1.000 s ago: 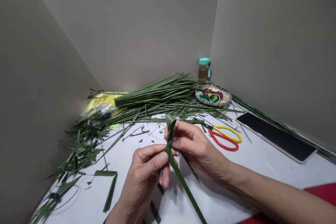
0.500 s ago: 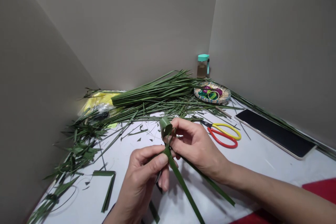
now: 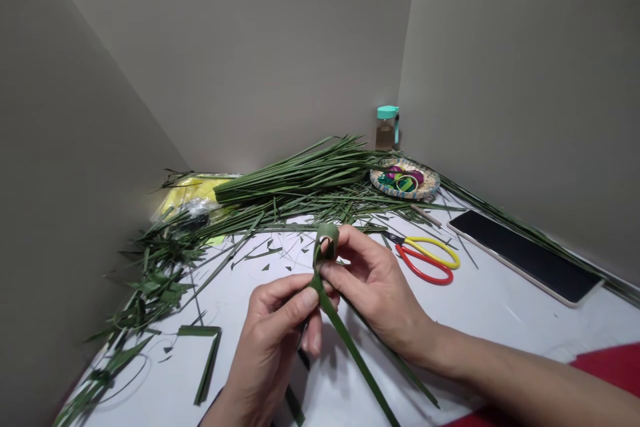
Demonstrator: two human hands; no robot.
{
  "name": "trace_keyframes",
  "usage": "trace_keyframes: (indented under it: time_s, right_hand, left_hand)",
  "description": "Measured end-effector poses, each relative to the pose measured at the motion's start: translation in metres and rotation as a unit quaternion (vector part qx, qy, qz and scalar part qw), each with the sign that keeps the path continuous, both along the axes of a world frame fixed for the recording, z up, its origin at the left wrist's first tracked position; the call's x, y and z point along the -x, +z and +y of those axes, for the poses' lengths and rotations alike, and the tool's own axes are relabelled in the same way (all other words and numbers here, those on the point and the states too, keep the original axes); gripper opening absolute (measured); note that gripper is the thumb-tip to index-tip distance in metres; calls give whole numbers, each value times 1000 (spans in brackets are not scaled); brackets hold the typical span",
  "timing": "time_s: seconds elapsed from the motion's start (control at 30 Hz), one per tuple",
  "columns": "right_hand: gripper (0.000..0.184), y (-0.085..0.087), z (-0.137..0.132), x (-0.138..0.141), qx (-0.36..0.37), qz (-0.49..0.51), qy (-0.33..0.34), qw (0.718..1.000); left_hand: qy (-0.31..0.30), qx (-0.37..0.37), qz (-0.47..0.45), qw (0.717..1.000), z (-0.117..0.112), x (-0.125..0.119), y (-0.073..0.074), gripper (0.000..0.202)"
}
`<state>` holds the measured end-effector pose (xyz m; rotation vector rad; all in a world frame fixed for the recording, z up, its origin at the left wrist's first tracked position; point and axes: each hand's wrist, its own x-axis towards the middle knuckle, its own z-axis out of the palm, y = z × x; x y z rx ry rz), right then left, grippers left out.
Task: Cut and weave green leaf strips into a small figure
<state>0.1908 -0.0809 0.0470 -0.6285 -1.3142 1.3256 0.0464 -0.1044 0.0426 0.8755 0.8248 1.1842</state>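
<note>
Looping a green palm-leaf strip (image 3: pixel 347 347)

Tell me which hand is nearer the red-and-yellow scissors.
Right. The right hand is just left of the red-and-yellow scissors, not touching them; the left hand, also on the green leaf strip, lies farther left.

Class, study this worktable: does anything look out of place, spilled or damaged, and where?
Yes: small cut leaf scraps lie scattered across the white table around the looped leaf strip in the left hand and right hand, looking strewn rather than gathered.
</note>
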Motion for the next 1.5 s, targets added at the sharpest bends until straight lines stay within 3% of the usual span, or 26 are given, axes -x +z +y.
trace_keyframes:
  time_s: [0.13,0.3,0.53,1.0,1.1,1.23,1.5]
  right_hand:
    - [10,6,4,-4,-36,-86,-38,995]
    - [12,10,5,-5,-12,-89,-22,996]
    - [17,2,4,-5,-197,-190,-140,951]
    - [33,3,6,-19,-350,-319,-86,876]
    - [39,2,3,-22,-367,-333,-63,867]
    - [52,-3,-3,-33,-354,-338,-47,871]
    - [50,-12,-27,-61,-290,-347,-20,892]
  left_hand:
    - [10,2,22,1000,-1,0,-1,15]
    - [30,8,41,999,-4,-1,0,17]
    - [41,10,29,999,-4,-3,0,18]
    - [102,-36,-4,994,-1,-1,1,14]
    - [124,-42,-14,991,-2,1,2,28]
    - [150,-52,-12,987,-3,2,3,17]
    - [146,-52,-16,988,-6,0,0,18]
